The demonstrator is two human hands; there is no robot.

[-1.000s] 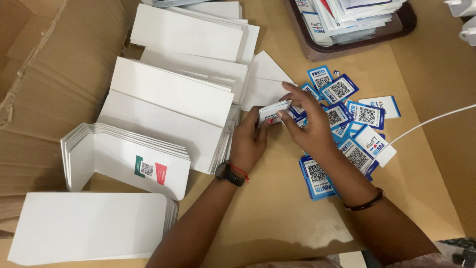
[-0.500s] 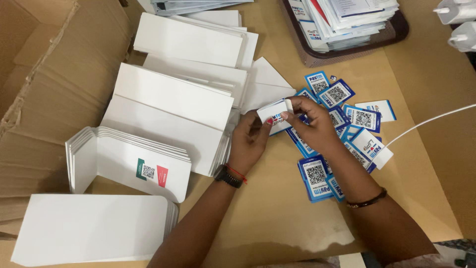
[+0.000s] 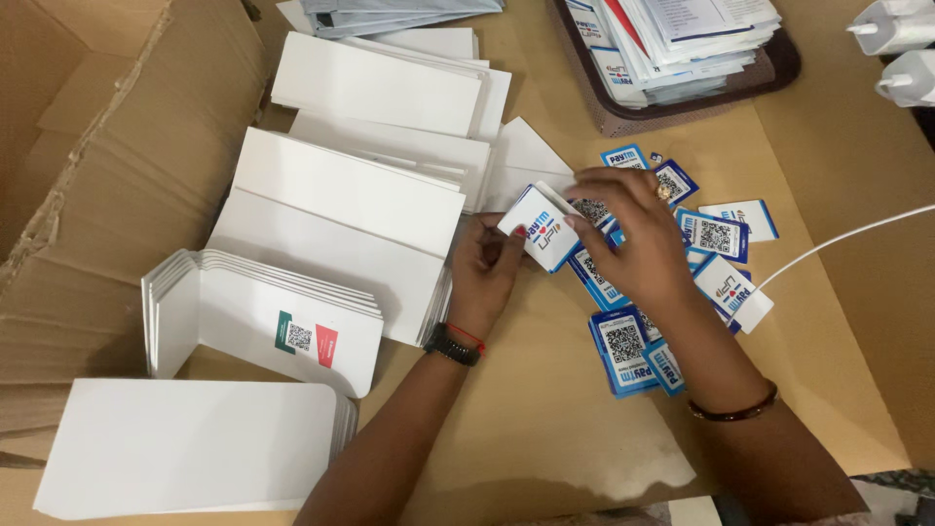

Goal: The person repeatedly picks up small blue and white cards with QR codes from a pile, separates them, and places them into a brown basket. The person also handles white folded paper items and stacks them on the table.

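My left hand (image 3: 484, 273) holds a small stack of blue-and-white code cards (image 3: 539, 226) by its lower edge, above the brown table. My right hand (image 3: 631, 239) pinches the same stack from the right side, fingers on its top card. Under and around my right hand lie several loose blue-and-white code cards (image 3: 623, 346) scattered on the table. Left of my hands are rows of white folded card stands (image 3: 341, 209), overlapping one another.
A brown tray (image 3: 779, 68) of papers sits at the top right. A white cable (image 3: 838, 244) runs in from the right. Flattened cardboard (image 3: 97, 146) lies on the left, with a fanned pile of white stands (image 3: 263, 312) and a flat white stack (image 3: 195, 443) below.
The stack in my hands has turned so its printed blue-and-white face shows. Both hands stay together over the loose cards.
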